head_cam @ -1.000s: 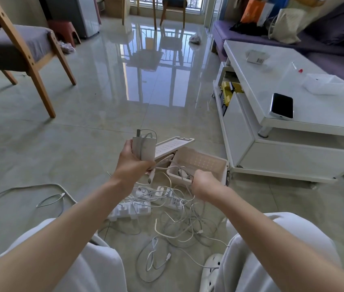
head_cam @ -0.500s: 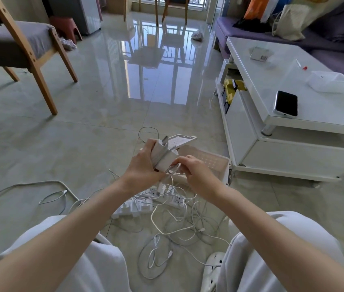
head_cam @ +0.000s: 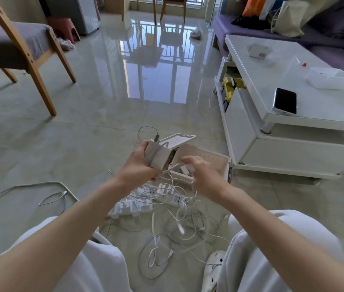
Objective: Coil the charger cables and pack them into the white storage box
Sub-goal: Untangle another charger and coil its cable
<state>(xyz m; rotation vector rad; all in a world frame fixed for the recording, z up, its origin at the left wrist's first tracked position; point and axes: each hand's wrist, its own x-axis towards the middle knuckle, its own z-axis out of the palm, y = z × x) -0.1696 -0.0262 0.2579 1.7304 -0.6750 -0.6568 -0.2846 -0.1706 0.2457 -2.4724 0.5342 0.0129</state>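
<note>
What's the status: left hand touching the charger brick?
Touching. Head view: the left hand grips the charger brick, fingers wrapped round its near side.

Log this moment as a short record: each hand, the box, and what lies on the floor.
left hand: grips a white charger brick, cable partly wrapped on it
right hand: above the box, appears to pinch the charger cable trailing from the brick; blurred
storage box: on the floor, lid open, a white adapter inside
floor: tangled cables and power strips in front of the box
task state: packing unfinished
</note>
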